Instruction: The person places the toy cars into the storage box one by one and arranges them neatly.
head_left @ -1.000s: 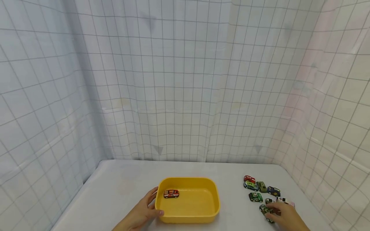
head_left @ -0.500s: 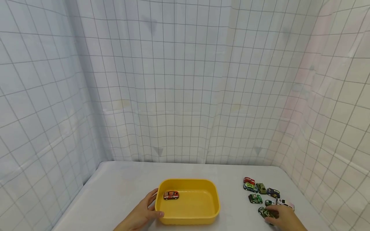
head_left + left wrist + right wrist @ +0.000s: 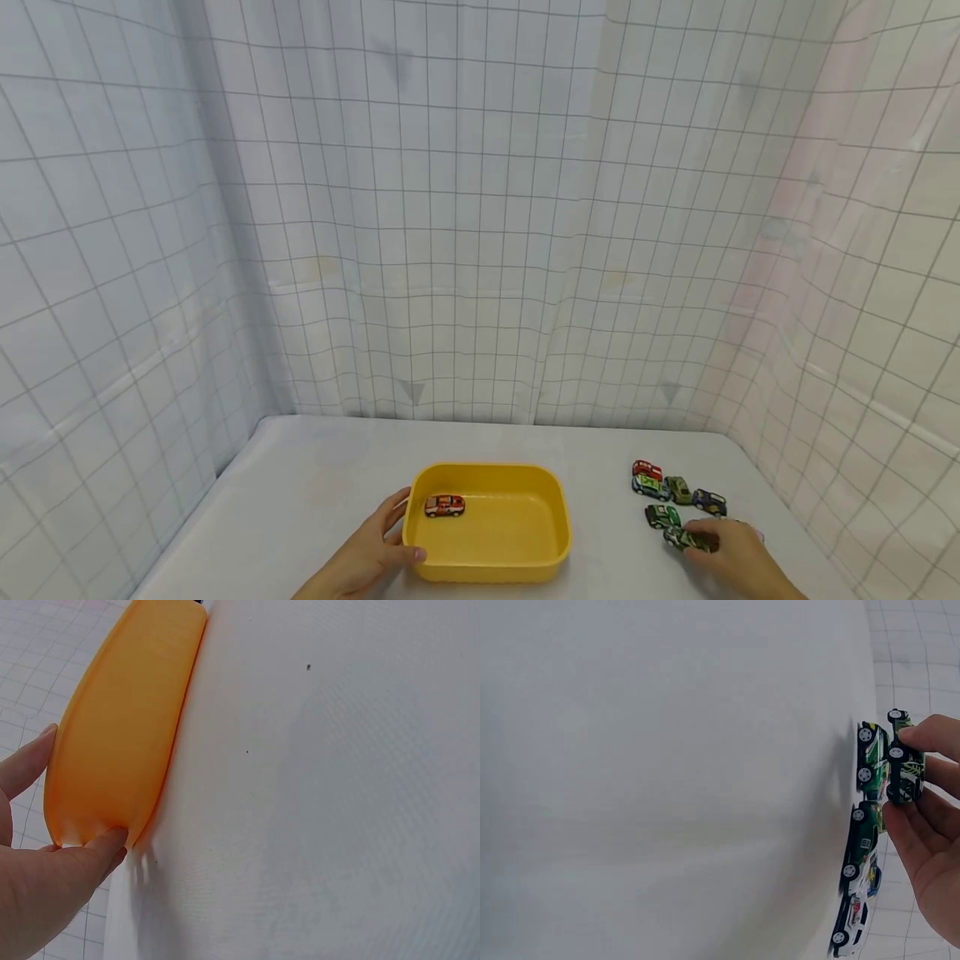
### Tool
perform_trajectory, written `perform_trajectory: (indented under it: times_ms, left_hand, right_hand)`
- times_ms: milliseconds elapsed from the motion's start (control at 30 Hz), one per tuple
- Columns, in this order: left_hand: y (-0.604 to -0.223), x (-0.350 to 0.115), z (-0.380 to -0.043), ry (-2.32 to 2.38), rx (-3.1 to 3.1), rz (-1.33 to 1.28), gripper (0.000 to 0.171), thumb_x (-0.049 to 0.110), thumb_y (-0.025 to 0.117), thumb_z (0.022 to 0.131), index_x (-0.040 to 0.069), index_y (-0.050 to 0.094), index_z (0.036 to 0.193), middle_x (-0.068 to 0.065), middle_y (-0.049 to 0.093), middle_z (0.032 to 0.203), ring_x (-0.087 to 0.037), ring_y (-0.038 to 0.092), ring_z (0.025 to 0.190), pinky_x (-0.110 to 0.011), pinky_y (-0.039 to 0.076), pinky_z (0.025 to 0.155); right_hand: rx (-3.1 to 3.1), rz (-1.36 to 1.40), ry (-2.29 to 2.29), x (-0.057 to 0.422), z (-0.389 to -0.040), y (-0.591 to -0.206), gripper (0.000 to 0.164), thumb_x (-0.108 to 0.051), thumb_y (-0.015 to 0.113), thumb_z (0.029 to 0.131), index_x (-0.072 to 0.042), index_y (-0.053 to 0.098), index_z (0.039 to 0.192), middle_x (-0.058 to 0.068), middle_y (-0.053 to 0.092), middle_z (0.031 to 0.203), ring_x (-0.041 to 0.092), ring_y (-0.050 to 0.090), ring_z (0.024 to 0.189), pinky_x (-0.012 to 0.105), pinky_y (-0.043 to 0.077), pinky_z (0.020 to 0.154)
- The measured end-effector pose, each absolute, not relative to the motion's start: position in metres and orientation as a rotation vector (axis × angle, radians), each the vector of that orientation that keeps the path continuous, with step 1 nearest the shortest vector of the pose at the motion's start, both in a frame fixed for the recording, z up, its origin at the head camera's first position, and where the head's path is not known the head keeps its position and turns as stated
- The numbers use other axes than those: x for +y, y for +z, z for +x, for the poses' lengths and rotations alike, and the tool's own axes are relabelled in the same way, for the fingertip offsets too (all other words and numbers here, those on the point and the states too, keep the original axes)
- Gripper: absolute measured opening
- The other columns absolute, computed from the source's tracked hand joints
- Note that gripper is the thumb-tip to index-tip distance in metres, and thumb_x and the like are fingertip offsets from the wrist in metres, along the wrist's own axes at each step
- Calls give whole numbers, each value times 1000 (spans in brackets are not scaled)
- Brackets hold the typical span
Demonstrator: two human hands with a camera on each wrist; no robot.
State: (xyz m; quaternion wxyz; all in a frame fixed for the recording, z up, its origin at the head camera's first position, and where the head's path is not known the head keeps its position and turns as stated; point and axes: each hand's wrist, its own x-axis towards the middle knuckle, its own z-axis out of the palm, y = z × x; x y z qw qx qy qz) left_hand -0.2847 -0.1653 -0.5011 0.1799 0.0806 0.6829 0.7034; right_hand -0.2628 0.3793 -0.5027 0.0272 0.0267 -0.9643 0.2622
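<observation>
My left hand (image 3: 367,550) grips the left end of a yellow plastic tray (image 3: 487,572), its thumb on the rim near the front corner. Inside the tray a red and orange toy car (image 3: 445,506) lies toward the back left. My right hand (image 3: 731,550) pinches a green camouflage toy car (image 3: 681,539) between thumb and fingers. In the right wrist view that camouflage car (image 3: 906,761) is held just off the table, above a green toy car (image 3: 871,757). My right hand partly hides the toy cars behind it.
To the tray's right lie several toy cars: a red one (image 3: 647,469), a lime and blue one (image 3: 650,486), an olive one (image 3: 678,490) and a dark blue one (image 3: 709,502). A white car (image 3: 847,922) sits nearer. White gridded curtains (image 3: 480,250) enclose the table.
My right hand has picked up the camouflage car, turning it and shifting it slightly left and away toward the green car. The left hand and tray have not moved.
</observation>
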Motion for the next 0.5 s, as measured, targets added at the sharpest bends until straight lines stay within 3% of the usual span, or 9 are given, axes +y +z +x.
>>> perform_trajectory:
  times_ms: [167,500]
  left_hand:
    - [-501,-165,-284,1994,1919,216,105,0,80,87,-1,7,163,-40,5,163,-59,18,146,-58,35,115]
    - [-502,-166,-284,2001,1898,218,106,-2,79,86,-2,6,163,-40,3,163,-59,14,147,-59,33,115]
  right_hand:
    - [-2860,281,774,377,-267,-494,30,-18,87,80,-4,80,105,4,75,99,14,67,84,29,57,69]
    - [-2851,392,918,354,-281,-474,32,-19,85,84,0,77,109,5,73,102,19,68,88,27,57,70]
